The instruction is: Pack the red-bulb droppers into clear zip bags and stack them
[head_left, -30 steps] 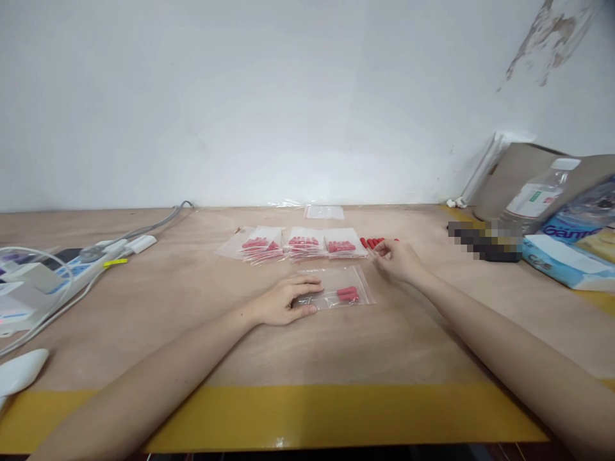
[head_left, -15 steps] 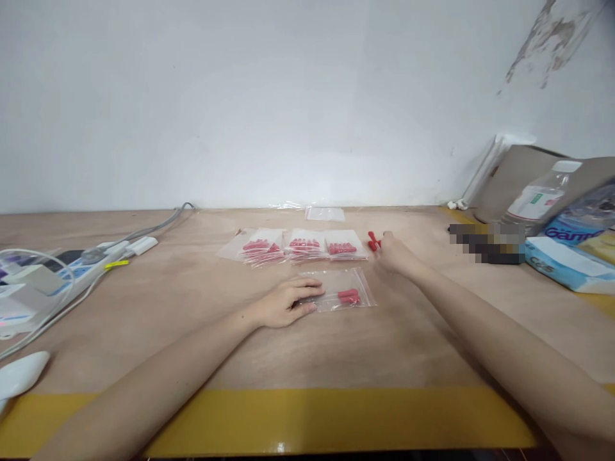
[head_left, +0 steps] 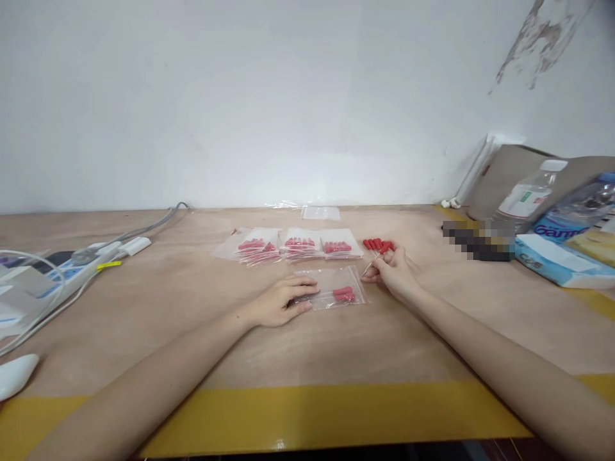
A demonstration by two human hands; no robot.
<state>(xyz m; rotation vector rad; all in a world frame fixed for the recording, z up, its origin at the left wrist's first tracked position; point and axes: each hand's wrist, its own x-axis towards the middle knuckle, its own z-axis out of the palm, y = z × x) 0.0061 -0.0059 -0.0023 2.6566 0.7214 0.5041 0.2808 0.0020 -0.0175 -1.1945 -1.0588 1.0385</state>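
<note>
A clear zip bag (head_left: 327, 299) lies flat on the table with a couple of red tube-like pieces (head_left: 343, 294) inside, near its right end. My left hand (head_left: 281, 301) rests on the bag's left end, fingers stretched out and thumb apart. Just beyond the bag's right edge is my right hand (head_left: 394, 274), thumb and fingers pinched together. A thin pale sliver shows at its fingertips; what it is I cannot make out. Several loose red pieces (head_left: 375, 244) lie in a small group behind the right hand, which partly covers them.
Piles of filled bags (head_left: 298, 245) stand in a row behind the open-lying bag. A flat white packet (head_left: 320, 212) is near the wall. At left are a power strip (head_left: 96, 259) and cables; at right a tissue pack (head_left: 560, 262), a bottle (head_left: 523, 198) and a blurred dark object (head_left: 480, 242).
My right hand has come back from the loose red pieces toward the bag's right edge, uncovering more of them. The left hand stays on the bag. The view has shifted slightly.
</note>
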